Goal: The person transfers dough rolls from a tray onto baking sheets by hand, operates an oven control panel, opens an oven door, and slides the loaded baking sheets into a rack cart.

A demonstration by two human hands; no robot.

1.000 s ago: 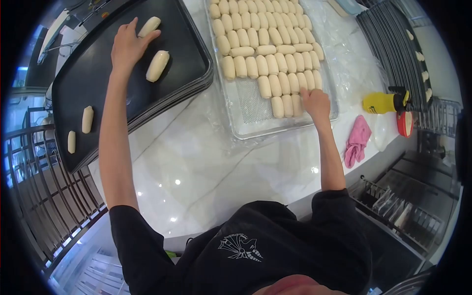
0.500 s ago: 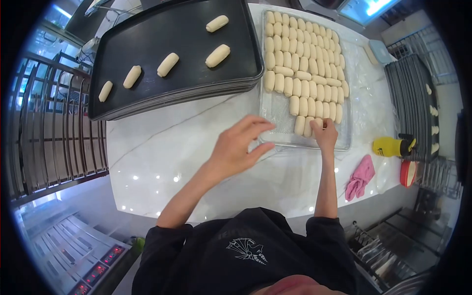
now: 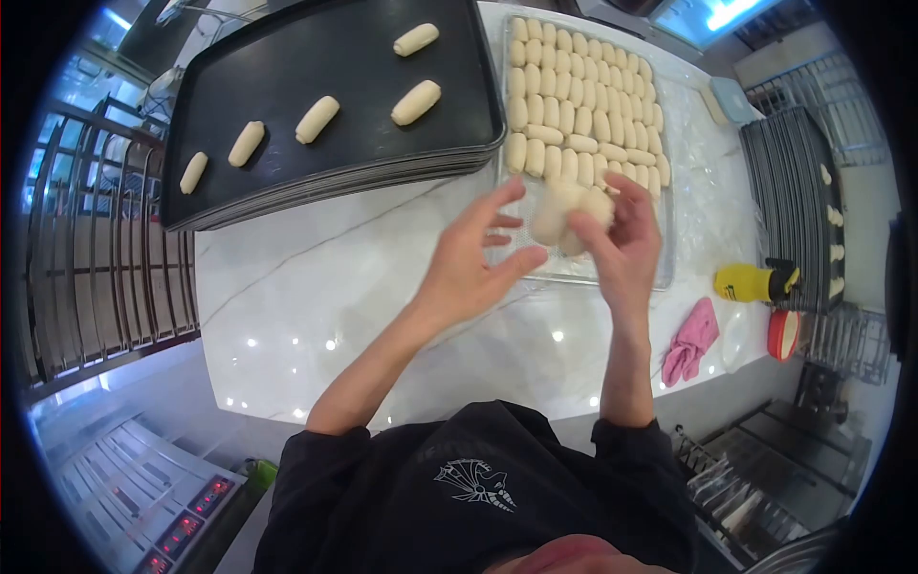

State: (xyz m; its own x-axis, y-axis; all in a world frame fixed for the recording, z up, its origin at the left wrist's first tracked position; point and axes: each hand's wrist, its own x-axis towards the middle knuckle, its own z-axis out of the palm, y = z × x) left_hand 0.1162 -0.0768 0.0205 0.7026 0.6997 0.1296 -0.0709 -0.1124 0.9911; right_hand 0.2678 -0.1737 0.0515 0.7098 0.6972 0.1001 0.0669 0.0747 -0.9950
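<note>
Several pale dough rolls, blurred by motion, are gripped in my right hand. They are raised above the near part of a clear plastic tray. Close on their left, my left hand has its fingers apart and holds nothing. Tight rows of dough rolls fill the far part of that tray. To the left, a black baking tray tops a stack and carries several spaced rolls, among them a dough roll near its right side.
On the right of the marble table are a yellow spray bottle, a pink cloth and a red-rimmed container. Another stack of black trays stands at the far right. Metal racks are at the left.
My right hand has lifted dough rolls from the near rows of the clear tray and moved them up and left. My left hand stays open, slightly turned. The whole view has shifted a little.
</note>
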